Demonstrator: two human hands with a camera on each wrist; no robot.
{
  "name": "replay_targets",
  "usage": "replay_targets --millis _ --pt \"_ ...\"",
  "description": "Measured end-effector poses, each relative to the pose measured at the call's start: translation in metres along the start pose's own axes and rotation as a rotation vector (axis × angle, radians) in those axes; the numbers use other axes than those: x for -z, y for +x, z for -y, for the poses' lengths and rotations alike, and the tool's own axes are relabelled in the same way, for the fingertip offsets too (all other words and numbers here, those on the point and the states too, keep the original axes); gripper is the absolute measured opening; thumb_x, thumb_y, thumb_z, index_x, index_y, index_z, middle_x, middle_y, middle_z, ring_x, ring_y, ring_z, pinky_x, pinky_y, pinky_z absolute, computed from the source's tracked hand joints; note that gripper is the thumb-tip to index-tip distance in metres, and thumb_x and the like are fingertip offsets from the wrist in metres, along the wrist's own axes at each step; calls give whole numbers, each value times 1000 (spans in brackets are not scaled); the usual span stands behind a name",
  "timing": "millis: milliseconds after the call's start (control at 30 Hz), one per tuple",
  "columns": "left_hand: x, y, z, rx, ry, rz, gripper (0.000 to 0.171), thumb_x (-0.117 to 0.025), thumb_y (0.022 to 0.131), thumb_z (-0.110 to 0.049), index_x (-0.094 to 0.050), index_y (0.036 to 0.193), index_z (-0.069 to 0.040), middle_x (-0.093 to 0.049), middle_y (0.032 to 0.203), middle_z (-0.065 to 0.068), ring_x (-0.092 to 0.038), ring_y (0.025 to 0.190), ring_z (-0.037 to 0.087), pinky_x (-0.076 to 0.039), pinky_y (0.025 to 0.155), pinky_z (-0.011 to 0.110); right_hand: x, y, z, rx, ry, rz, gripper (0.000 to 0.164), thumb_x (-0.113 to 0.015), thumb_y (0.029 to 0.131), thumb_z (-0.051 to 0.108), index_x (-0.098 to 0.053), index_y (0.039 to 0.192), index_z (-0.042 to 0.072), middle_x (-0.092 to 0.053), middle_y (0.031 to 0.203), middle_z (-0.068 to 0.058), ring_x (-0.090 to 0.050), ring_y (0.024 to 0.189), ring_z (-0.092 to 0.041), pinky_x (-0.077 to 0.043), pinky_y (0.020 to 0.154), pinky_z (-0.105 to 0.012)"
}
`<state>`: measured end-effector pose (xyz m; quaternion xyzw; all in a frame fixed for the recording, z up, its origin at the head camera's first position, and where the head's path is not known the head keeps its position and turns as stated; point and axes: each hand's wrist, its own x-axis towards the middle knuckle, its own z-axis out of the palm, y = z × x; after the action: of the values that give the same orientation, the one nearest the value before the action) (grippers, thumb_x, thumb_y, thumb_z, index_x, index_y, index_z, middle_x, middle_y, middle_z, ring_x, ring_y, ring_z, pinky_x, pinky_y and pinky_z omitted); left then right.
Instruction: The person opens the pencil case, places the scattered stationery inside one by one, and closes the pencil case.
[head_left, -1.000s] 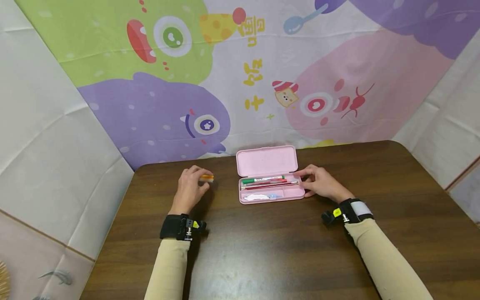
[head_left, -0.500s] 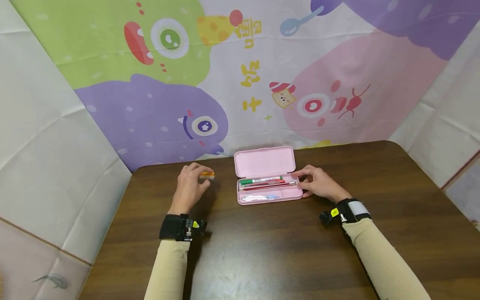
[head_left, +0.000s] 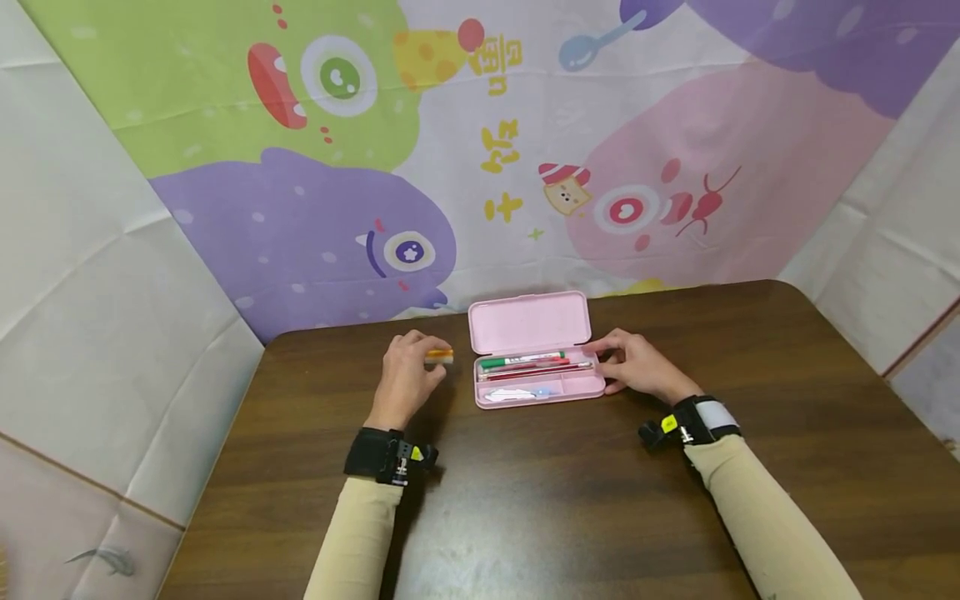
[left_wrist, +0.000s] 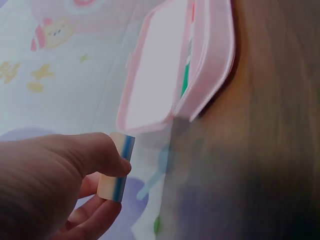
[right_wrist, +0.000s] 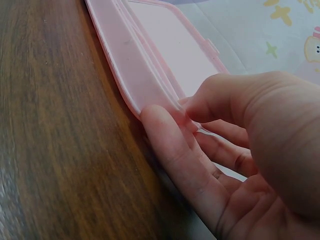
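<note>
My left hand point(head_left: 405, 382) pinches a small block-shaped eraser point(head_left: 439, 357) between thumb and fingers, just left of the pink pencil case point(head_left: 582, 387). In the left wrist view the eraser point(left_wrist: 112, 187) looks pale with a blue band; from the head it looks orange and white. The case lies with its lid point(head_left: 528, 323) tipped back. Inside are a green-capped marker point(head_left: 495, 363), red pencils point(head_left: 536, 372) and a white and light-blue item point(head_left: 517, 395) in the front compartment. My right hand point(head_left: 645, 367) grips the case's right end, thumb on the rim, a finger against the outer wall point(right_wrist: 132, 65).
Under everything is a dark brown wooden table point(head_left: 517, 500). A cloth backdrop with cartoon monsters point(head_left: 330, 242) hangs right behind its far edge, close behind the lid. Pale panels point(head_left: 97, 275) stand at the left side and at the right.
Over the last half second my left hand has moved right with the eraser, closer to the case. My right hand and the case stay put on the table.
</note>
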<state>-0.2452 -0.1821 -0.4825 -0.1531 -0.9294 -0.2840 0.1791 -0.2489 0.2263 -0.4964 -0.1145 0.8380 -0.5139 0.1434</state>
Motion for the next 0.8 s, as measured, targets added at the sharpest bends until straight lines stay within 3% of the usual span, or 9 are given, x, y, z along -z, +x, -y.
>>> replay_targets --millis 33,167,333,433,467,533,567,800 --pt "3 0 -12 11 -1 18 26 -86 88 -1 -85 113 -7 -78 113 17 -68 107 39 -59 100 55 0 0 0 1 3 2 46 -74 105 3 -68 149 -7 -53 131 -24 -61 91 -19 -67 70 -25" --pt "-3 1 -34 5 -5 34 26 -87 88 0 -85 113 -6 -78 112 18 -68 107 38 -61 98 53 0 -1 1 3 10 1 46 -73 106 3 -66 150 -8 -53 131 -25 -61 92 -20 -67 70 -25" --pt "-25 3 -40 -34 -21 52 24 -88 92 -7 -87 115 -11 -78 112 11 -66 105 30 -59 95 44 -1 0 1 -2 -1 -1 45 -74 106 3 -67 149 -7 -53 130 -24 -60 91 -20 -67 70 -26" --pt "-31 5 -52 -41 -33 78 22 -88 93 -7 -87 115 -10 -78 114 11 -65 105 30 -58 96 45 -1 0 1 -6 -4 -2 45 -74 105 2 -68 149 -6 -54 130 -23 -60 91 -19 -67 70 -26" --pt "-26 6 -64 -31 -35 93 22 -87 93 -6 -86 115 -9 -78 115 13 -65 107 32 -58 97 48 -1 0 1 -5 -5 -2 45 -74 105 2 -68 149 -7 -53 130 -23 -60 91 -19 -67 70 -26" --pt "-29 7 -74 -27 -38 111 22 -86 94 -7 -86 116 -10 -78 116 12 -64 109 31 -58 98 47 -1 0 1 -6 -6 -2 45 -74 105 2 -68 149 -6 -53 130 -23 -60 91 -20 -67 70 -25" --pt "-24 7 -89 -3 -32 136 24 -86 93 -3 -86 116 -8 -78 118 14 -65 111 34 -58 99 51 -1 0 2 -7 -5 -2 45 -74 105 2 -68 149 -6 -53 130 -23 -60 92 -20 -67 70 -25" --pt "-37 12 -117 8 -25 190 25 -85 94 -5 -87 119 -11 -79 120 12 -66 114 32 -59 102 47 -1 -1 4 3 13 9 45 -73 106 2 -67 149 -8 -53 132 -25 -62 93 -19 -67 70 -26"
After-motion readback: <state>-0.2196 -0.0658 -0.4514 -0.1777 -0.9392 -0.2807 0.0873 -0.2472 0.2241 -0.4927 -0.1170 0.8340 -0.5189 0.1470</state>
